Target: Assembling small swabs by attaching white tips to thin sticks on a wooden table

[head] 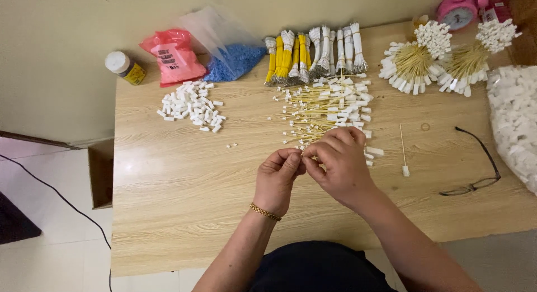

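Wooden table (184,213) — wire (304,149) between fingertips (295,158)

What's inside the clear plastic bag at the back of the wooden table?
The clear plastic bag holds a heap of small blue pieces in its lower end; its upper part looks empty. The red plastic bag beside it covers one corner, so anything there is hidden.

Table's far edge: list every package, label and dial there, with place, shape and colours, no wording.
Red bag: far left, crumpled plastic, white label patch.
Clear bag: beside the red bag, holds blue bits.
Small bottle: far left corner, white cap, yellow label.
Pink clock: far right, round, pale dial.
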